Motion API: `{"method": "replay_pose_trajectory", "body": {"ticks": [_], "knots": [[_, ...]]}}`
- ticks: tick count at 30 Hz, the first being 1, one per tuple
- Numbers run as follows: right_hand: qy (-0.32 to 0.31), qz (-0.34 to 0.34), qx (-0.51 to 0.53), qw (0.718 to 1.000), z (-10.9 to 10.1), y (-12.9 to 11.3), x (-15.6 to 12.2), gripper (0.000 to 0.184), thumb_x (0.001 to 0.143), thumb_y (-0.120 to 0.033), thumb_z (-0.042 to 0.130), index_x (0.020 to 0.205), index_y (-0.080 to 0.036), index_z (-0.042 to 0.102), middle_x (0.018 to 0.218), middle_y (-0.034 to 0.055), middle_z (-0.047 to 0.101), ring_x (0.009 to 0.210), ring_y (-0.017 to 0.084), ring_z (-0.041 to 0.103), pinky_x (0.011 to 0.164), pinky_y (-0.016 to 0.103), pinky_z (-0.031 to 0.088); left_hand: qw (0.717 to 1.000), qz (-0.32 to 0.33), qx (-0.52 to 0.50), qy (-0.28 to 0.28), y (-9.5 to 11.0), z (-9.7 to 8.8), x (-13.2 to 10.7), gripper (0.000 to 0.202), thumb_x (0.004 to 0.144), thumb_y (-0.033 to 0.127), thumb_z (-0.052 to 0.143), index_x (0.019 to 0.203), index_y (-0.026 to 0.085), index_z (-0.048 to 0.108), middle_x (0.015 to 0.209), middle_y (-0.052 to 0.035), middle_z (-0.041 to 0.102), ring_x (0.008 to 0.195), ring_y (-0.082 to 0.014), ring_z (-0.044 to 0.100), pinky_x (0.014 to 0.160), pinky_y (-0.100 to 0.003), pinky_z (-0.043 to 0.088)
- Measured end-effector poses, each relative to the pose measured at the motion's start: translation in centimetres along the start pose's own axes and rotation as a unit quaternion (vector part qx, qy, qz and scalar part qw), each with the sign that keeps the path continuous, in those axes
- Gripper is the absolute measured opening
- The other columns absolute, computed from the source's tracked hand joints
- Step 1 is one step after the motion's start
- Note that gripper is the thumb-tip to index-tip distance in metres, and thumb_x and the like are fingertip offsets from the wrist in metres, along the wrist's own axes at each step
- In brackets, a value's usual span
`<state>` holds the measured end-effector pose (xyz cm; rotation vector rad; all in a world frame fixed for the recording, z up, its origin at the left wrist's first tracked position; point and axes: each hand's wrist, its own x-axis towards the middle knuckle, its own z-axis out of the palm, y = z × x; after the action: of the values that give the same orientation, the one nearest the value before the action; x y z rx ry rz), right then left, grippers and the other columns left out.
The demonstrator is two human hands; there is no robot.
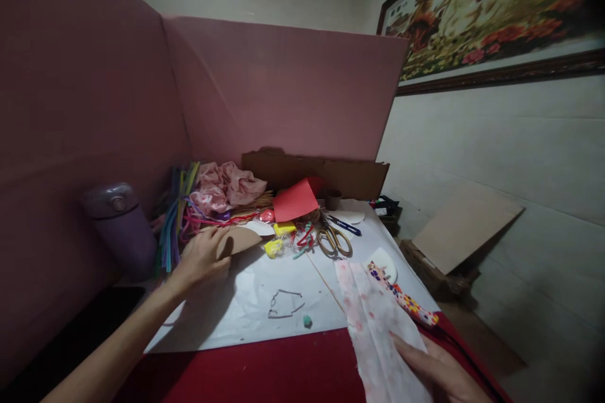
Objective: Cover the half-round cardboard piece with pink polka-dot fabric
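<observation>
My left hand is closed on the edge of a brown cardboard piece with a curved rim, over the left part of the white sheet. My right hand grips a strip of white cloth with faint pink spots, thumb on top and the other fingers mostly hidden beneath. The strip hangs over the sheet's front edge. Beside it lies a flower-patterned tool with a dark cord. Between the hands are a bent grey wire outline, a small green lump and a thin stick.
Gold-handled scissors, blue snips, red paper and yellow packets crowd the back. Pipe cleaners and pink fabric lie at left near a purple bottle. Pink panels stand behind.
</observation>
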<state>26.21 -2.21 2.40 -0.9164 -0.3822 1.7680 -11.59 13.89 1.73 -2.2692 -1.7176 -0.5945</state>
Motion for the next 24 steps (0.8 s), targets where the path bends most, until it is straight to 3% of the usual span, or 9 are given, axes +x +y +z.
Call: {"method": "replay_pose_trajectory", "body": {"ticks": [5, 7, 12, 15, 18, 24], "knots": [[0.045, -0.026, 0.007, 0.999, 2.3, -0.3, -0.4, 0.068, 0.067, -0.022, 0.077, 0.131, -0.02, 0.054, 0.107, 0.0121, 0.072, 0.105, 0.035, 0.063, 0.097, 0.048, 0.045, 0.998, -0.022, 0.055, 0.038, -0.1, -0.6, -1.1, 0.039, 0.079, 0.025, 0.054, 0.114, 0.009, 0.062, 0.127, -0.0272, 0.051, 0.119, -0.0445, 0.043, 0.094, -0.059, 0.034], [0.053, -0.04, 0.005, 0.998, 2.7, -0.3, -0.4, 0.068, 0.067, -0.021, 0.078, 0.131, -0.02, 0.054, 0.107, 0.0116, 0.072, 0.104, 0.035, 0.064, 0.096, 0.047, 0.045, 0.997, -0.01, 0.058, 0.047, 0.8, -0.8, -1.2, 0.037, 0.082, 0.024, 0.05, 0.114, 0.009, 0.062, 0.129, -0.0276, 0.05, 0.12, -0.0441, 0.043, 0.094, -0.059, 0.034], [0.059, -0.044, -0.001, 0.997, 2.8, -0.2, 0.0, 0.069, 0.063, -0.021, 0.081, 0.127, -0.019, 0.057, 0.106, 0.0117, 0.072, 0.102, 0.035, 0.064, 0.095, 0.047, 0.046, 0.993, 0.121, 0.015, 0.001, 3.9, 0.6, -0.5, 0.034, 0.089, 0.022, 0.043, 0.117, 0.02, 0.061, 0.126, -0.012, 0.06, 0.117, -0.0283, 0.05, 0.099, -0.045, 0.037], [0.072, -0.04, 0.004, 0.997, 2.6, -0.2, 0.2, 0.069, 0.062, -0.022, 0.081, 0.127, -0.019, 0.058, 0.108, 0.0118, 0.072, 0.103, 0.035, 0.064, 0.095, 0.047, 0.047, 0.977, 0.207, -0.01, -0.041, 4.8, 2.4, 0.2, 0.037, 0.091, 0.025, 0.041, 0.124, 0.028, 0.057, 0.137, -0.0047, 0.054, 0.13, -0.0269, 0.039, 0.104, -0.043, 0.031], [0.069, -0.023, 0.013, 0.997, 1.9, -0.2, 0.4, 0.067, 0.063, -0.023, 0.08, 0.126, -0.021, 0.058, 0.108, 0.0109, 0.072, 0.104, 0.035, 0.063, 0.096, 0.048, 0.046, 0.967, 0.245, -0.024, -0.062, 4.0, 3.9, 1.1, 0.041, 0.093, 0.024, 0.039, 0.13, 0.037, 0.051, 0.14, -0.0004, 0.052, 0.133, -0.0271, 0.035, 0.106, -0.049, 0.025], [0.014, -0.012, 0.002, 1.0, 0.2, -0.1, 0.6, 0.054, 0.065, -0.025, 0.078, 0.118, -0.022, 0.066, 0.107, 0.0115, 0.072, 0.108, 0.036, 0.062, 0.098, 0.046, 0.044, 0.971, 0.231, -0.03, -0.052, 0.4, 4.4, 3.3, 0.041, 0.092, 0.021, 0.037, 0.127, 0.029, 0.056, 0.126, -0.0067, 0.063, 0.128, -0.0319, 0.039, 0.103, -0.053, 0.022]]}}
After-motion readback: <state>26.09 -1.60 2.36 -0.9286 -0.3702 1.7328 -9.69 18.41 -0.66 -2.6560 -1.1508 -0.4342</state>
